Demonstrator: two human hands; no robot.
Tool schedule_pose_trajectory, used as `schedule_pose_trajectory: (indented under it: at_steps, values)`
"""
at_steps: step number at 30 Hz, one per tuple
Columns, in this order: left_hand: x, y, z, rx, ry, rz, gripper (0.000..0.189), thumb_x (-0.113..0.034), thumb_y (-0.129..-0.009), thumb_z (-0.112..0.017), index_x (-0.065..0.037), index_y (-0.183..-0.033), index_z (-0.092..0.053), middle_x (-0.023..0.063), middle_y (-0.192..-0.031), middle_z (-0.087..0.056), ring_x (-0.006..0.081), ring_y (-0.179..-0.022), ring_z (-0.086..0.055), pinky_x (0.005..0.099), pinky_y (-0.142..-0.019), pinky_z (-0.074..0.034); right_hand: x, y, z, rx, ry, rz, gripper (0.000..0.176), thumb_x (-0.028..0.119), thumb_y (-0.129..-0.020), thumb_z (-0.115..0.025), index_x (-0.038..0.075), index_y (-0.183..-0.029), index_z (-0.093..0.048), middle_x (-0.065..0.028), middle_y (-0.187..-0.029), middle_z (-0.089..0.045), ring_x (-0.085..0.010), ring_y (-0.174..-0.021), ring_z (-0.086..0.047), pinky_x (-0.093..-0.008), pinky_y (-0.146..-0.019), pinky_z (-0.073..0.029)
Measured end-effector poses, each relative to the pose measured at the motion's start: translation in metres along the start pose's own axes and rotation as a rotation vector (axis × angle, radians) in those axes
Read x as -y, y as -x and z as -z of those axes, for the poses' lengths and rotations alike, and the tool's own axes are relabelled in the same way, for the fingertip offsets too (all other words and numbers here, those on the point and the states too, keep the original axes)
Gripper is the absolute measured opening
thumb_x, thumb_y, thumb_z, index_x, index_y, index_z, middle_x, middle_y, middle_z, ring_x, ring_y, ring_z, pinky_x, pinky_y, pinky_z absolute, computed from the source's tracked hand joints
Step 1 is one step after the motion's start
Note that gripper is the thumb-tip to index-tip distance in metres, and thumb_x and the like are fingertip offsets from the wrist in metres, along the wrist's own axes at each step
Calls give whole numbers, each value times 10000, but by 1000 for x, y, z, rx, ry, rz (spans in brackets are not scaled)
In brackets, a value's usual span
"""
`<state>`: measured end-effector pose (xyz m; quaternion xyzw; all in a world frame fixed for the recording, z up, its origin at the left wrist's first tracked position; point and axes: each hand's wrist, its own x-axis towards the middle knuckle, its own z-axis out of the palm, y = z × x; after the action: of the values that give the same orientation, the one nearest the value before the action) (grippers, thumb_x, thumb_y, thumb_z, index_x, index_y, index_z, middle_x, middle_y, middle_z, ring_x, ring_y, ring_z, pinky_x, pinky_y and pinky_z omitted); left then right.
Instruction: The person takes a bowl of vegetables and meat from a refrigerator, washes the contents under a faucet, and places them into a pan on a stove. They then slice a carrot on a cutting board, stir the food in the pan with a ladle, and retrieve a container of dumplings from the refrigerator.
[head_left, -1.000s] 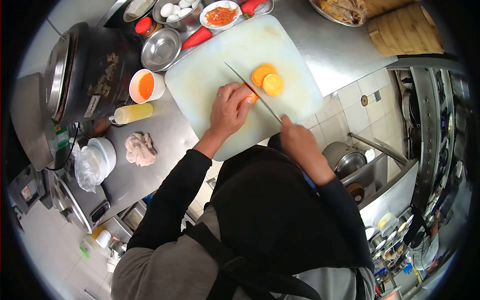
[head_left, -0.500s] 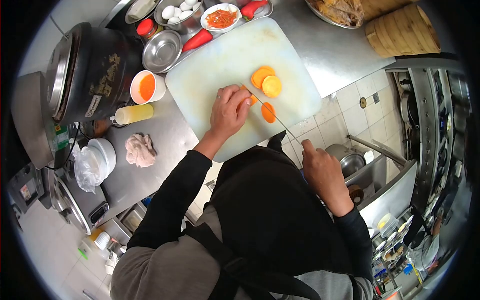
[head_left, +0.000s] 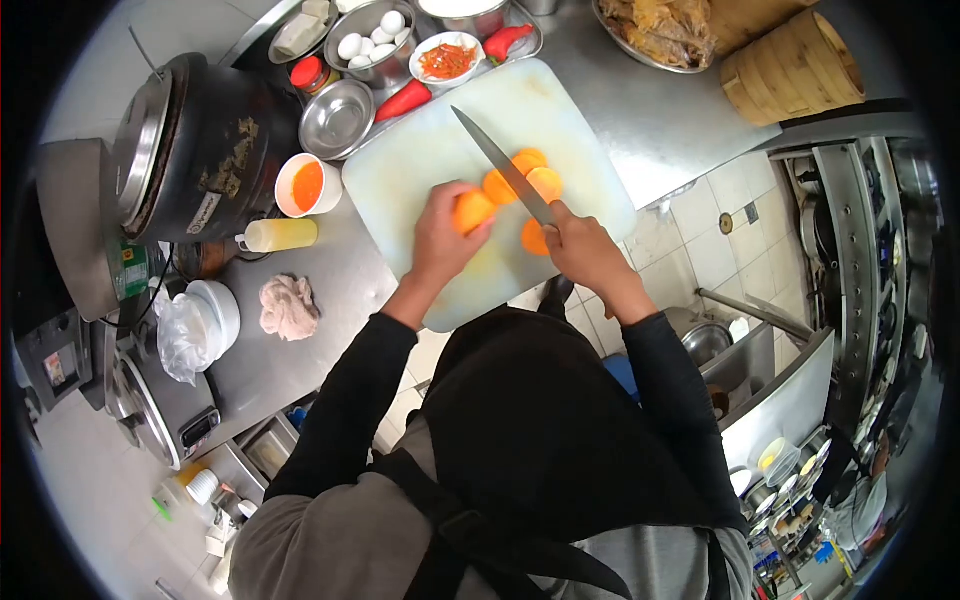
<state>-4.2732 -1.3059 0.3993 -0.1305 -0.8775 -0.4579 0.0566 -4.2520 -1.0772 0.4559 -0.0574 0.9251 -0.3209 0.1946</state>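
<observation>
My left hand (head_left: 447, 238) is closed round an orange carrot piece (head_left: 472, 212) over the near part of the white cutting board (head_left: 410, 160). My right hand (head_left: 587, 255) grips the knife (head_left: 500, 160) near its blade, which points up and left across the board. Several round orange carrot slices (head_left: 545, 184) lie beside and partly beneath the blade. One more slice (head_left: 535, 237) rests next to my right fingers, partly hidden by them.
Behind the board are a red pepper (head_left: 404, 101), a bowl of red strips (head_left: 447, 60) and a bowl of eggs (head_left: 368, 47). At left are an orange-filled cup (head_left: 308, 186), a yellow bottle (head_left: 281, 235) and a cloth (head_left: 289, 307). A bamboo steamer (head_left: 790, 65) stands far right.
The knife has come up off the carrot, and my right hand has moved up and left over the board's edge. My left hand has lifted the carrot piece. Another slice lies on the board.
</observation>
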Motion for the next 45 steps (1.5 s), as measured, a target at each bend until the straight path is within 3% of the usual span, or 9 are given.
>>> schedule_pose_trajectory:
  at_steps: [1,8,14,17,22,30,32,40,45]
  values:
    - [4,4,8,-53,173,41,543,-46,-777,-799,-30,-1221,-486,122,-1131,-596,201,-1018,-612,318,-875,-506,0,6,7,-15,-78,-18,238,191,-940,-522,-2,-1078,-506,-269,-769,-649,-482,-755,-636,-576,-704,-498]
    - [-4,21,62,-191,232,101,492,-39,-807,-778,-10,-1212,-500,99,-1133,-604,176,-985,-616,313,-865,-518,-28,55,-24,169,7,78,242,245,-951,-548,24,-1049,-551,-280,-753,-638,-482,-740,-626,-585,-712,-487]
    - [-8,23,52,-19,235,128,517,-45,-814,-774,-28,-1236,-476,109,-1153,-589,177,-992,-609,301,-862,-511,-31,42,-4,32,-1,74,249,257,-956,-531,17,-1020,-535,-280,-763,-641,-495,-755,-620,-580,-711,-488]
    - [2,26,47,47,504,295,540,-48,-824,-766,-38,-1258,-444,106,-1146,-591,167,-984,-604,292,-840,-510,-15,50,13,87,-24,-23,246,251,-956,-526,9,-995,-534,-281,-757,-638,-494,-757,-620,-579,-704,-483]
    - [7,38,64,-302,533,441,526,-21,-853,-730,-49,-1276,-418,91,-1127,-601,150,-952,-610,270,-806,-511,-2,53,-15,167,-10,148,222,241,-935,-556,20,-961,-556,-267,-754,-642,-477,-754,-630,-574,-709,-490]
    - [-11,37,27,46,328,212,452,-95,-818,-774,-62,-1202,-538,89,-1135,-602,220,-1003,-622,325,-861,-514,-48,19,-15,48,161,129,285,277,-955,-533,24,-1084,-557,-241,-803,-666,-452,-749,-645,-544,-715,-518]
    - [-12,31,13,30,-193,-112,419,-111,-811,-770,-62,-1172,-562,133,-1119,-579,291,-1042,-598,360,-897,-493,-37,20,3,19,239,-10,297,280,-958,-531,19,-1101,-534,-251,-790,-662,-443,-737,-654,-536,-694,-525]
    - [-9,32,10,-37,-147,-75,235,-153,-879,-685,-77,-1092,-621,132,-1072,-550,312,-965,-577,387,-831,-488,-2,37,-39,51,231,52,144,90,-901,-482,30,-1030,-503,-242,-765,-658,-432,-708,-666,-542,-641,-532]
    - [-6,31,9,-23,-135,-33,202,-203,-898,-659,-120,-1082,-646,107,-1033,-540,277,-939,-554,389,-801,-479,9,94,6,15,337,61,160,94,-895,-504,48,-1049,-511,-217,-791,-647,-397,-655,-669,-484,-576,-547]
